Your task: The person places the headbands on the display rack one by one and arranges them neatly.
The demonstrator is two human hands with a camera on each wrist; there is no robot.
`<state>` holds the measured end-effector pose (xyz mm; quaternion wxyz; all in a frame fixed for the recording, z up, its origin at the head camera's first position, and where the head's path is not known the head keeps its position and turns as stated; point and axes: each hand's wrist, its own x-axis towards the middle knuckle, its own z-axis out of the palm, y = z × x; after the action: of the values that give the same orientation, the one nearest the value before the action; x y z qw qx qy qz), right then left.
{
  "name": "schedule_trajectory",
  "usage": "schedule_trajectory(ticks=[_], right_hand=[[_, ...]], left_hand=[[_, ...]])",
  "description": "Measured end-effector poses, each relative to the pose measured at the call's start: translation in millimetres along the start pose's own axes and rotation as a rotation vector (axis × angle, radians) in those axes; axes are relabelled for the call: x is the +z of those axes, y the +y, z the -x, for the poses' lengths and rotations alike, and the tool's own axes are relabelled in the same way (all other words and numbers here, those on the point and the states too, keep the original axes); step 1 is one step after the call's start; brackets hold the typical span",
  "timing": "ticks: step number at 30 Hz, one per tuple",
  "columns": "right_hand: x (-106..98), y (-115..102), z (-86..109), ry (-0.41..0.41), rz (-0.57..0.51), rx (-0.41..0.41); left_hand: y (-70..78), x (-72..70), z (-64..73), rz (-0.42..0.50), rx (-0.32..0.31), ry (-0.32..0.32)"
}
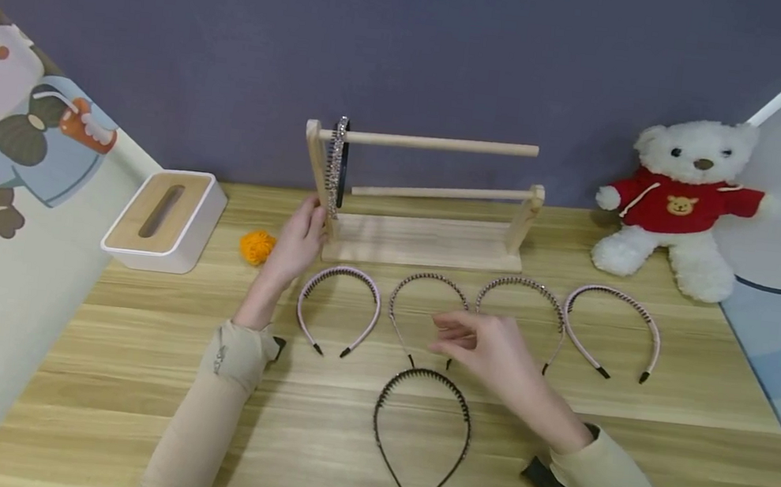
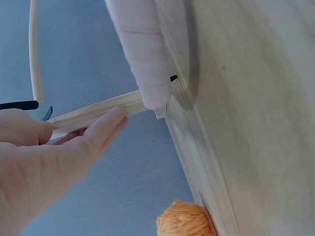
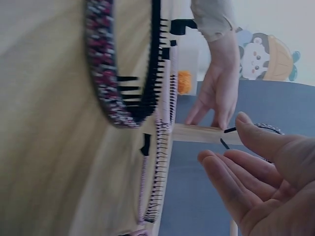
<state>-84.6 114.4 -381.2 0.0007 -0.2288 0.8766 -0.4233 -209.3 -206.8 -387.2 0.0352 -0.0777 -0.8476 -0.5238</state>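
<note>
My left hand grips the left post of a wooden two-rod rack near its base; fingers lie along the post in the left wrist view. A glittery rhinestone headband hangs on the upper rod, against that post. Above the table, my right hand holds nothing, its thumb and fingertips apart. It partly covers two beaded headbands, one on the left and one on the right. Outside them lie a lilac headband and a pink headband. Nearer me is a dark toothed headband.
An orange yarn ball sits just left of my left hand. Farther left stands a white tissue box with a wooden lid. A white teddy bear in a red hoodie sits at the back right. A dark wall rises behind the rack.
</note>
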Motion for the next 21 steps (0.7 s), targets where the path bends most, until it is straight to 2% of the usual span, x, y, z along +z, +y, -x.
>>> schedule_trajectory(ticks=[13,21], right_hand=[[5.0,13.0,20.6,-0.053,0.036,0.014],[10.7,16.1,24.7,-0.138,0.069,0.067]], left_hand=[[-0.6,-0.3,-2.4,-0.002,-0.006,-0.004],[-0.9,-0.9,-2.2,-0.011,-0.019,-0.003]])
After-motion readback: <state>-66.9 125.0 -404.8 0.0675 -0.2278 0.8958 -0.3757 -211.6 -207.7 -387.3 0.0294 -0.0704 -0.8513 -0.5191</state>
